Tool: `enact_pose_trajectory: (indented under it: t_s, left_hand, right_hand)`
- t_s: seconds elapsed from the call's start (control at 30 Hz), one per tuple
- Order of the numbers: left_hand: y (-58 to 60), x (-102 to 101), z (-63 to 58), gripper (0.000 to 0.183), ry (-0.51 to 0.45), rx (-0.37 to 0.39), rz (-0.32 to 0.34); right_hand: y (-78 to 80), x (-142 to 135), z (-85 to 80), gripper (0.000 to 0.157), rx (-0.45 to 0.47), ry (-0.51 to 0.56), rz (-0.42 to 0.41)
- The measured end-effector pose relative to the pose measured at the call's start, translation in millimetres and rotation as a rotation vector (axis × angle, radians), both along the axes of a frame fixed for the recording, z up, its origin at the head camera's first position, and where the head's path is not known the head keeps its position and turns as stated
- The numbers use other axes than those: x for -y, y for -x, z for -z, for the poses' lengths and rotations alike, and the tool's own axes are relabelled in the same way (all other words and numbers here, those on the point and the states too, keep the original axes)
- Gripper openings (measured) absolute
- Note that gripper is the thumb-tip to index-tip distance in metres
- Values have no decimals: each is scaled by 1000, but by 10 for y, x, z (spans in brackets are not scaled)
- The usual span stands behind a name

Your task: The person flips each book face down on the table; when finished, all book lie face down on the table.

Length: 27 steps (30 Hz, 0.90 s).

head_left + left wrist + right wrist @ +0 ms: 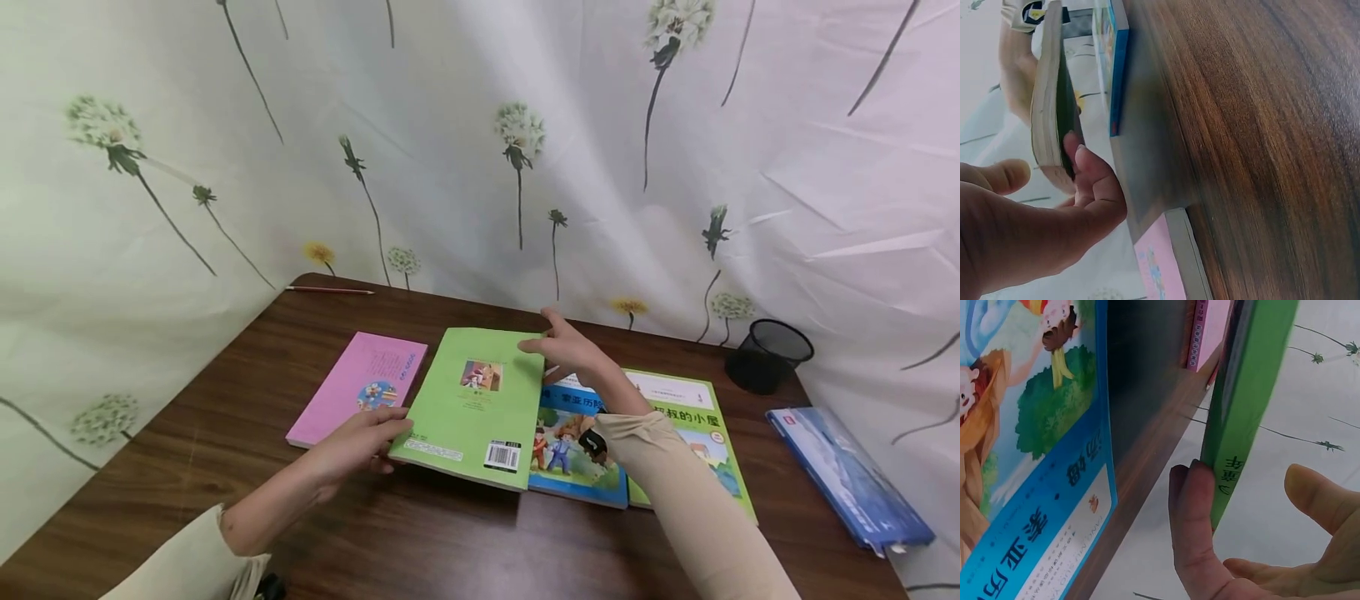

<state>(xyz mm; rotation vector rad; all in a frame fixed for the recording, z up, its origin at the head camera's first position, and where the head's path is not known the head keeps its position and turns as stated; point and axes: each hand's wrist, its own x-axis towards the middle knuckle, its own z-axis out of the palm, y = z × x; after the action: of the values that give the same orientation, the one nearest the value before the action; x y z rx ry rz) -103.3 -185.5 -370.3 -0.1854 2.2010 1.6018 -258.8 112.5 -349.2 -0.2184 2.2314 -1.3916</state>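
Observation:
A green book [480,400] is raised off the wooden table between both hands, back cover and barcode upward. My left hand [360,442] holds its near left corner, fingers curled beneath, as the left wrist view of the book [1050,106] shows. At the far right corner, my right hand [577,346] has fingertips against the underside by the spine [1235,444]; its thumb stands apart from the cover. Left of the green book lies a pink book [337,417]. A blue book [592,492] with cartoon children is partly covered by the green book and right arm.
A light green picture book [678,387] lies right of the blue one, partly behind the right sleeve. Further right are a black mesh pen holder [761,358] and a blue plastic packet [851,475]. A pencil [330,290] lies near the back edge, before a dandelion-print curtain [450,167].

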Motion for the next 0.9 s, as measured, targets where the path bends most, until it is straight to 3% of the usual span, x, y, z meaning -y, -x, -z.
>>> enact_pose_trajectory:
  t_s: [0.3,0.57,0.9]
  left_hand:
    - [-34,58,-59,64,14,24,-2]
    - [-59,151,-82,65,-43,92,50]
    - [-71,217,-41,68,-80,144,64]
  right_hand:
    - [38,52,50,86,16,-26,-1]
    - [47,150,114,86,37,-36,-4]
    - [47,224,198,85,58,-43,-12]
